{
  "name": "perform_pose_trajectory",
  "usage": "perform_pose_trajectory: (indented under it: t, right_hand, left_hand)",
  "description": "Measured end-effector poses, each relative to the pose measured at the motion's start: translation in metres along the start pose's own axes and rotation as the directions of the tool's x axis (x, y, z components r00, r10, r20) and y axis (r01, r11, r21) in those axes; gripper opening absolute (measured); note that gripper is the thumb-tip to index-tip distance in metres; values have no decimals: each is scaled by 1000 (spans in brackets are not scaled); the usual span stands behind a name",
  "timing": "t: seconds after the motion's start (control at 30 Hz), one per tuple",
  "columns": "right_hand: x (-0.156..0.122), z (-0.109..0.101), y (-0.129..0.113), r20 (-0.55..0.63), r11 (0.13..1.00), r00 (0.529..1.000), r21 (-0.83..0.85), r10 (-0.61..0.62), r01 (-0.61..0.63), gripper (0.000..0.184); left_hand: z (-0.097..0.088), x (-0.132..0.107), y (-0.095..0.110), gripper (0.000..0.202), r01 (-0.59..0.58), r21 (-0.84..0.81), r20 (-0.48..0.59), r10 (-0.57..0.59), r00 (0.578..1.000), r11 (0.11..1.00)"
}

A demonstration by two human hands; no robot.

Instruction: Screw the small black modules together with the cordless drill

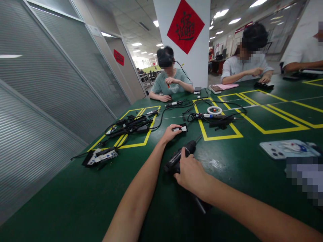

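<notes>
Indoors, green table with yellow tape.

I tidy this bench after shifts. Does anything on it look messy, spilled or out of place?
Mostly cables: a tangle of black leads spills over its yellow outline, and more cords sprawl beyond the next one. A pale smudge marks the green table beside the right hand.

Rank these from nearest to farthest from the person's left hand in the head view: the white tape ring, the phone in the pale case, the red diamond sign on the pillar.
From the left hand:
1. White tape ring, just beyond, to its right on the table.
2. Phone in the pale case, far right on the table.
3. Red diamond sign, up on the pillar behind the table.
</notes>
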State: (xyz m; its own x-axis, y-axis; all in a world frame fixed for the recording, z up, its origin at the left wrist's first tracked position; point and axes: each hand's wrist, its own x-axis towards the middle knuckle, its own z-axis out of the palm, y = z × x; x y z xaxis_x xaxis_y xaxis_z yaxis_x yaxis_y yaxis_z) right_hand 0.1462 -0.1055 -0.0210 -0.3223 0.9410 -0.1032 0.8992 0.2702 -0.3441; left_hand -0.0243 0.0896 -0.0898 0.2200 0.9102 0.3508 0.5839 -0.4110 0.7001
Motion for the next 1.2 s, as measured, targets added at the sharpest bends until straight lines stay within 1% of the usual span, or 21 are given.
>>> perform_pose_trajectory:
  t: [0.07, 0.13, 0.37, 0.5, 0.6, 0.7, 0.77, 0.83, 0.93, 1.0, 1.07, 1.1, 1.17, 1.2]
  right_hand:
    - [-1, 3, -8, -13, 1000, 1000, -27, 6, -7, 91]
    - [-1, 4, -11, -18, 999, 1000, -43, -5, 4, 89]
    - [-2, 6, -9, -41, 1000, 999, -12, -4, 4, 89]
    - [7, 6, -6, -70, 1000, 997, 4, 28, -27, 89]
    - [20, 4, 2, -108, 998, 992, 18, 66, -64, 89]
    - [30, 0, 13, -103, 996, 991, 40, 87, -84, 94]
    - [32, -2, 19, -89, 996, 993, 47, 79, -75, 96]
    - [32, -5, 23, -74, 998, 996, 43, 54, -51, 94]
    - [32, -12, 28, -67, 999, 998, 32, -1, 3, 81]
    - [37, -18, 32, -106, 1000, 994, 27, 7, -4, 68]
    - [48, -24, 38, -195, 998, 979, 47, 56, -48, 57]
    - [55, -27, 41, -255, 996, 964, 76, 71, -54, 51]
    - [74, -31, 49, -361, 986, 930, 168, 63, -2, 42]
    - [84, -31, 52, -407, 973, 913, 223, 35, 62, 39]
  left_hand:
    - [0, -3, 2, 29, -9, -4, 10, 9, 1000, 1000]
    - [0, -6, 4, 29, -18, -9, 17, 18, 1000, 1000]
    - [0, -9, 9, 30, -43, -29, 27, 43, 999, 999]
    - [2, -9, 10, 34, -50, -26, 32, 51, 998, 998]
    - [5, -11, 11, 41, -62, 38, -32, 63, 997, 997]
    - [6, -16, 16, 47, -105, 158, -98, 122, 988, 982]
    - [6, -19, 19, 51, -154, 236, -87, 178, 980, 959]
    - [4, -21, 22, 52, -199, 293, -51, 223, 973, 935]
    - [2, -23, 23, 46, -230, 346, -7, 247, 969, 910]
    - [2, -23, 22, 41, -230, 369, -3, 249, 969, 901]
    - [2, -24, 21, 38, -234, 380, -10, 257, 966, 895]
    - [2, -24, 22, 37, -236, 383, -17, 263, 965, 893]
    - [3, -25, 25, 37, -238, 384, -41, 274, 961, 892]
    - [2, -25, 28, 38, -235, 386, -60, 279, 958, 892]
